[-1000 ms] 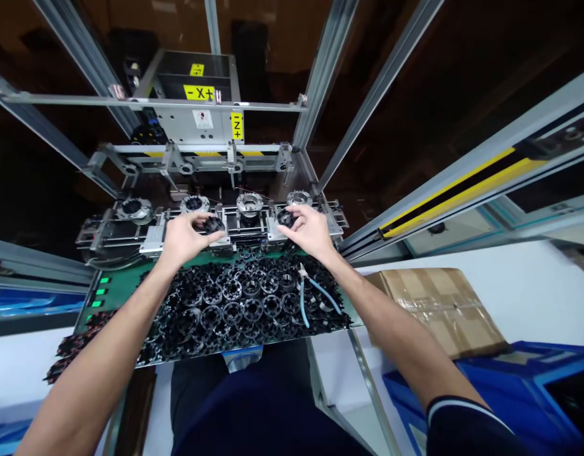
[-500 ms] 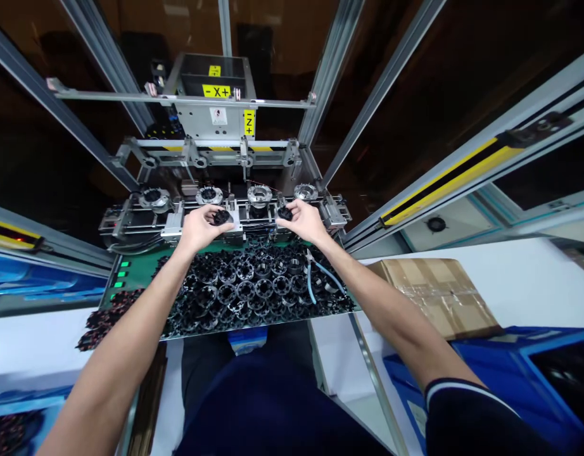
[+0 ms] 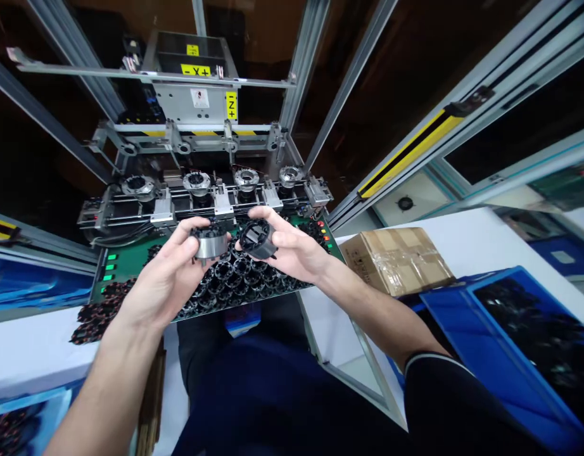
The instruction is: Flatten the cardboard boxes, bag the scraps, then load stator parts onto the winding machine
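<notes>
A: What did you have in each hand?

B: Your left hand (image 3: 171,282) gripped one ring-shaped part with a silver band (image 3: 209,242), thumb and fingers clamped on its sides. Your right hand (image 3: 292,253) held one black ring part (image 3: 257,239), fingers closed round it and its open face tilted toward you. The two parts sat just beside each other, above the near half of the green tray (image 3: 130,258).

A: What couldn't you make out?

B: The inner teeth of the black part were blurred. Your hands covered the middle of the pile of black rings (image 3: 235,275) on the tray, so you could not count them; there were dozens. The tray's near edge ran behind your forearms.

A: And further out?

B: At the tray's far edge stood the fixture rail (image 3: 201,202) with four round nests: the far-left nest (image 3: 136,185), then the second nest (image 3: 196,180), the third nest (image 3: 247,178) and the fourth nest (image 3: 290,174). Whether each held a part was hard to tell. Behind them rose one grey machine head (image 3: 192,95) with yellow axis labels.

A: To the sides?

B: One taped cardboard box (image 3: 395,258) lay on the white bench at the right, and one blue bin (image 3: 515,342), cut off by the frame, held dark parts too dim to make out. A loose heap of dark rings (image 3: 90,313) spilled past the tray's left corner.
</notes>
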`<state>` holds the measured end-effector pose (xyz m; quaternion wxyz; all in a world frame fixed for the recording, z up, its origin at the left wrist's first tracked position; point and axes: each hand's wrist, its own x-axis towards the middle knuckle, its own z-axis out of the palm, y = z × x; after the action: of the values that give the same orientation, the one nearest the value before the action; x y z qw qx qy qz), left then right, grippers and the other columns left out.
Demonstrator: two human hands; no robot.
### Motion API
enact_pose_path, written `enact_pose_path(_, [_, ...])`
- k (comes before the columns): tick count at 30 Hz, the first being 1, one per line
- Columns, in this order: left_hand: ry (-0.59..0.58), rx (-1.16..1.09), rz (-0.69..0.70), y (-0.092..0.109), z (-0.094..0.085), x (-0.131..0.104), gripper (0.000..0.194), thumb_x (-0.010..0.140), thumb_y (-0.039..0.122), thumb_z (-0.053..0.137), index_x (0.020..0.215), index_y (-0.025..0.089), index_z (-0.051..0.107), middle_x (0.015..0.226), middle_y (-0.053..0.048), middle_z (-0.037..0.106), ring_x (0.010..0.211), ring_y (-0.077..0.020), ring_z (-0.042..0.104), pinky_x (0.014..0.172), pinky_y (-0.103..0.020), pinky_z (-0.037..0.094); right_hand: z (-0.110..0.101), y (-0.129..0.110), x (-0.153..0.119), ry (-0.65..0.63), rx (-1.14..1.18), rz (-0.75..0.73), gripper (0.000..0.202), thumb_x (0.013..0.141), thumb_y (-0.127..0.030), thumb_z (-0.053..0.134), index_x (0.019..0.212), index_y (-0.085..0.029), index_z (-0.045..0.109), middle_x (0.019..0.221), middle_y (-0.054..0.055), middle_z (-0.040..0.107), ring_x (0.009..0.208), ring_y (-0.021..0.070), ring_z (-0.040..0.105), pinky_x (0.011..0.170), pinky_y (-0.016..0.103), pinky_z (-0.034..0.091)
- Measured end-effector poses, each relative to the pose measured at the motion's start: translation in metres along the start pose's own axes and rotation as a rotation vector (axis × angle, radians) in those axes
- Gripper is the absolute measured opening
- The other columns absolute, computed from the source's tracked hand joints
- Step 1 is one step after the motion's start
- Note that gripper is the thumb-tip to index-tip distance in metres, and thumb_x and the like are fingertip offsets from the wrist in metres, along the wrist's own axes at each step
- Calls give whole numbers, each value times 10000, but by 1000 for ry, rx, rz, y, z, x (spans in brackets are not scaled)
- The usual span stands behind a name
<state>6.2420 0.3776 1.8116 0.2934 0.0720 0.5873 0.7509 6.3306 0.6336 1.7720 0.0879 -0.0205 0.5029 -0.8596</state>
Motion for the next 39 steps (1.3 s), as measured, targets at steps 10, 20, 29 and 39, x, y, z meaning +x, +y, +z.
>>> enact_pose_path(10, [47, 50, -14, -21, -13, -12, 877, 609, 663, 1251, 1328, 270, 940, 1153, -83, 855, 1038, -295, 849, 925, -363, 770, 8, 14, -14, 96, 95, 86, 669, 780, -500, 1153, 1051, -262, 589, 1062, 1, 770, 959, 160, 735, 817, 242, 620])
enact_pose_path(20, [-48, 128, -119, -32, 2, -7, 734, 608, 681, 1204, 1152, 231, 1001, 974, -106, 769, 640, -139, 546, 494, -226, 453, -4, 15, -22, 1, 159, 109, 686, 817, -464, 1099, 1359, -301, 712, 1181, 13, 812, 701, 100, 560, 549, 203, 489])
enact_pose_path(29, [-24, 208, -160, -26, 9, 35, 621, 611, 440, 1166, 1133, 217, 913, 824, -13, 647, 508, -100, 464, 484, -274, 572, -41, 12, -7, 24, 88, 150, 679, 888, -509, 1064, 1434, -269, 739, 1083, -13, 736, 683, 81, 631, 562, 196, 535])
enact_pose_path(39, [157, 920, 170, -17, -44, 189, 858, 771, 506, 1134, 1481, 87, 896, 771, 20, 705, 685, -119, 556, 860, -324, 573, -172, -27, 61, 470, -824, -254, 634, 871, -508, 1019, 1397, -221, 813, 1314, 77, 744, 935, 174, 737, 834, 329, 674])
